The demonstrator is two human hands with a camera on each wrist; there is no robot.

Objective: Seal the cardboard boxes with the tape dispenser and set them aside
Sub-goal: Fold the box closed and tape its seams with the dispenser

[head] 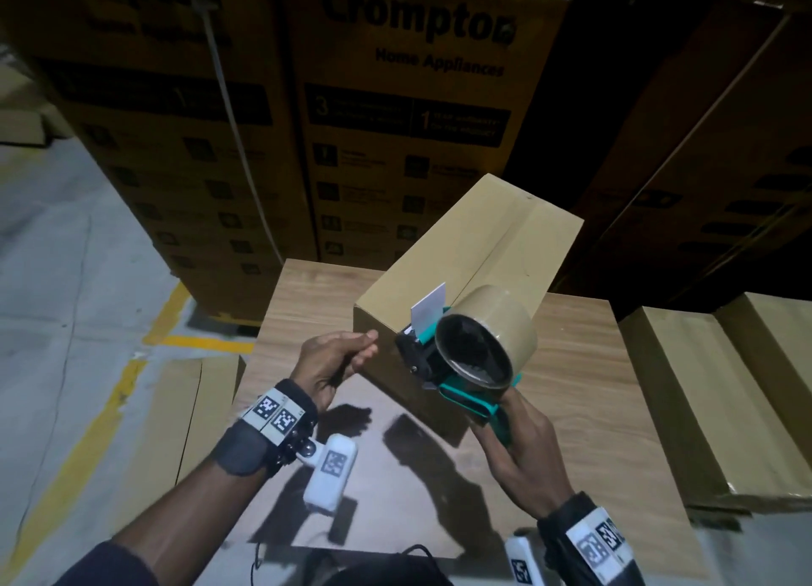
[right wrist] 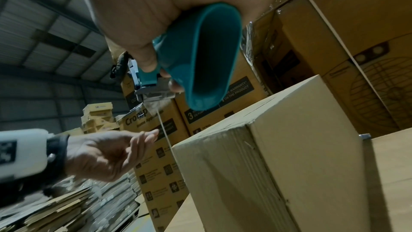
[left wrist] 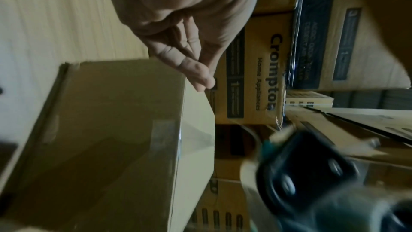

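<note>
Your left wrist view blurs the dispenser point(head: 465, 357). The box point(head: 465, 251) sits shut on the table point(head: 584, 392), contents hidden. Your right hand point(head: 523, 458) grips the dispenser's handle at the box's near end. Your left hand point(head: 338, 357), fingers loosely extended, seems to touch the near corner.
</note>
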